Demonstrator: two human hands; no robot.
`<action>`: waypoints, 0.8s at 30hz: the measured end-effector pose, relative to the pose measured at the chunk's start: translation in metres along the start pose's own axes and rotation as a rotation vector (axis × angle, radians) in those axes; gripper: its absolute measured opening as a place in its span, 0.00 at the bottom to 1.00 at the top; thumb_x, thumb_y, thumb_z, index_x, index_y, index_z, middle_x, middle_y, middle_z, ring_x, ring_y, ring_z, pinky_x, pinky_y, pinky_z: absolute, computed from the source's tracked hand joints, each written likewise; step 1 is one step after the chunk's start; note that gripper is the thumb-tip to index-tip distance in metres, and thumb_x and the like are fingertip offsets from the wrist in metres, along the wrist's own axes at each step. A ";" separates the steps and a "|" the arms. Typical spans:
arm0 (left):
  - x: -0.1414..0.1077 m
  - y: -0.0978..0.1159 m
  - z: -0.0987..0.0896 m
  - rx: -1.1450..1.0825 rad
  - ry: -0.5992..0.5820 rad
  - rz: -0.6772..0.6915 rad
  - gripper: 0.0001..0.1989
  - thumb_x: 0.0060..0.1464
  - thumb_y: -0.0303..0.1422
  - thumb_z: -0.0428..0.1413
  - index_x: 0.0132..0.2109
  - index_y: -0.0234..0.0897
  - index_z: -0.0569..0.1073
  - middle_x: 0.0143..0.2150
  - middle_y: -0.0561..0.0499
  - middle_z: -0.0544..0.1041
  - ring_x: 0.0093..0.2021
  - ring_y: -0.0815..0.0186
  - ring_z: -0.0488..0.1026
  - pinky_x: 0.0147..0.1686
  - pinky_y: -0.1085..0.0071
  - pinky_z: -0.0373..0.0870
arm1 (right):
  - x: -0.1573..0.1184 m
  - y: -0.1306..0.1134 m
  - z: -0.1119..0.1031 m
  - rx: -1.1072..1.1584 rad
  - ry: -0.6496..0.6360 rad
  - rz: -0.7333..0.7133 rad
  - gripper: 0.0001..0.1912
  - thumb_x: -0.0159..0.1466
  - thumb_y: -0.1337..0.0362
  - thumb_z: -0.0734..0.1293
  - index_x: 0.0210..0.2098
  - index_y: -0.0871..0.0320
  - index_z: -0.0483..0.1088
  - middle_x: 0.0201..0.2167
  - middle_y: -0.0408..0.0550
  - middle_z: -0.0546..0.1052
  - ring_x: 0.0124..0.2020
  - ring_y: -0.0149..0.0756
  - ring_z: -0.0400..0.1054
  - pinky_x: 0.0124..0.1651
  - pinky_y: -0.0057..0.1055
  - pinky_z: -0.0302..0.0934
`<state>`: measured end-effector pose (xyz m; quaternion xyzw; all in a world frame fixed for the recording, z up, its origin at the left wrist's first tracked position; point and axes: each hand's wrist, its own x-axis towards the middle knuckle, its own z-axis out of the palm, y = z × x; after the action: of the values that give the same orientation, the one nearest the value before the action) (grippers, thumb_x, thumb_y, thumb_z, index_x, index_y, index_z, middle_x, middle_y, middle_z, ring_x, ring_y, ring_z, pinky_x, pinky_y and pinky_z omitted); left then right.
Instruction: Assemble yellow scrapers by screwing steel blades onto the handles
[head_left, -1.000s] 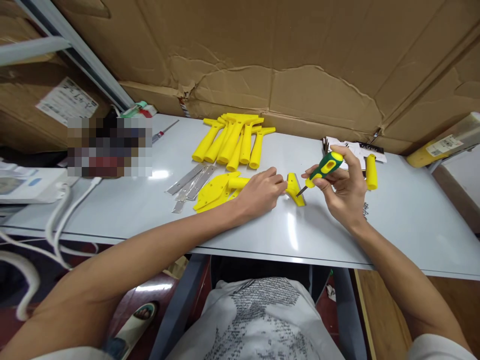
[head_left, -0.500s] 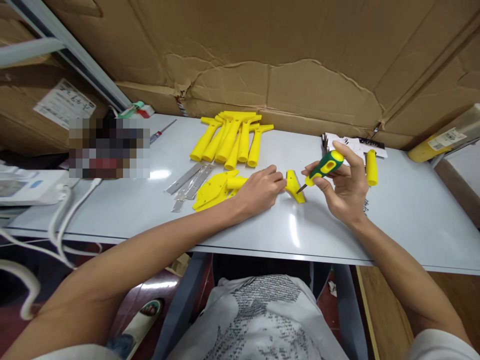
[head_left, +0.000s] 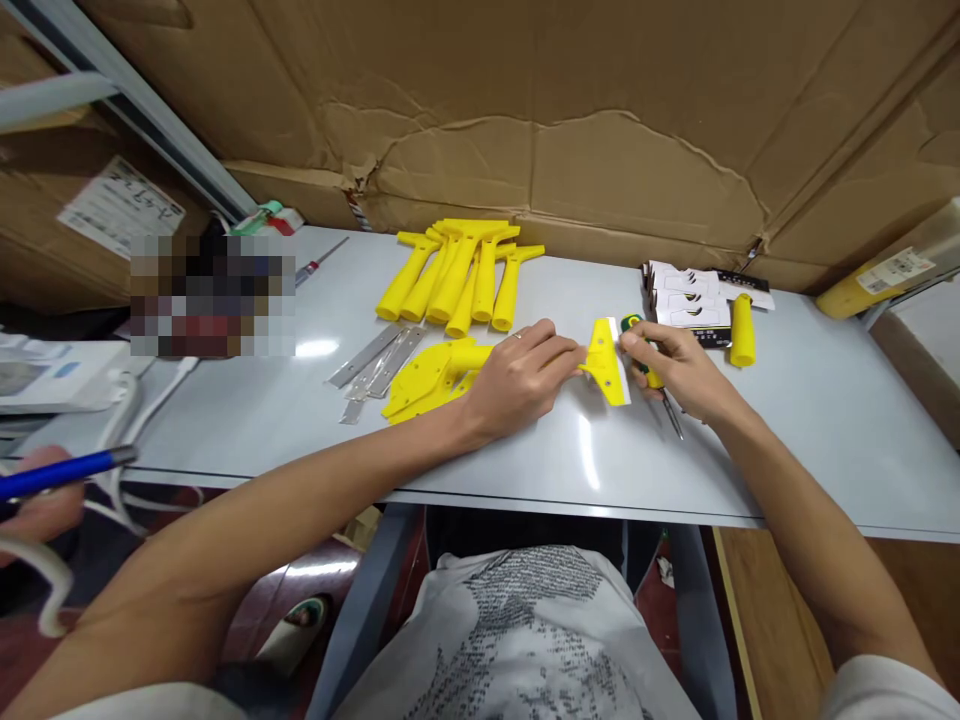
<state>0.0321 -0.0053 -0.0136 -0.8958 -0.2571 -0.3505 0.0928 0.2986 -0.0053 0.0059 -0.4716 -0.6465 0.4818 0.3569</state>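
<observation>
My left hand is closed round the handle of a yellow scraper, low over the table. The scraper's wide head faces right, with a thin pale blade edge along it and small dark screw spots. My right hand holds a green and yellow screwdriver beside the blade edge, its metal shaft pointing down and right. Whether the right fingers touch the blade I cannot tell. Left of my left hand lie flat yellow plastic pieces and several metal blades, partly in clear wrap.
Several yellow scraper handles lie piled at the back. Printed cards and a yellow handle piece are at the right. Another person's hand with a blue pen-like tool reaches in at the left, near white cables.
The scraper has been turned so its bladed face shows. The screwdriver has come away from it and swung tip down to the right. Another person's hand has appeared at the left.
</observation>
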 end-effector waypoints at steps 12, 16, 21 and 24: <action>-0.004 -0.005 0.005 0.113 0.206 0.172 0.08 0.71 0.23 0.56 0.52 0.35 0.78 0.46 0.44 0.85 0.41 0.60 0.76 0.39 0.61 0.75 | -0.007 -0.008 0.012 0.103 -0.050 0.046 0.21 0.69 0.44 0.74 0.34 0.53 0.70 0.25 0.39 0.64 0.24 0.28 0.57 0.20 0.26 0.53; -0.003 -0.009 0.005 0.104 0.207 0.198 0.11 0.71 0.23 0.56 0.56 0.35 0.78 0.48 0.44 0.86 0.43 0.59 0.78 0.39 0.61 0.75 | -0.007 -0.010 0.012 0.132 -0.036 0.018 0.20 0.68 0.45 0.75 0.33 0.53 0.70 0.24 0.39 0.63 0.24 0.29 0.56 0.21 0.27 0.53; -0.003 -0.014 0.005 0.097 0.236 0.244 0.12 0.69 0.22 0.58 0.57 0.32 0.77 0.49 0.42 0.86 0.44 0.58 0.78 0.39 0.61 0.76 | -0.009 -0.011 0.011 0.104 -0.051 -0.003 0.21 0.68 0.44 0.75 0.33 0.52 0.70 0.24 0.39 0.63 0.23 0.29 0.56 0.21 0.28 0.53; -0.005 -0.016 0.006 0.110 0.236 0.275 0.13 0.69 0.22 0.57 0.58 0.34 0.76 0.50 0.43 0.86 0.44 0.58 0.78 0.39 0.61 0.76 | -0.009 -0.008 0.012 0.083 -0.042 -0.003 0.21 0.67 0.43 0.75 0.34 0.52 0.69 0.23 0.38 0.64 0.22 0.29 0.57 0.21 0.29 0.52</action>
<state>0.0244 0.0089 -0.0216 -0.8687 -0.1384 -0.4226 0.2184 0.2882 -0.0179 0.0107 -0.4450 -0.6343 0.5175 0.3632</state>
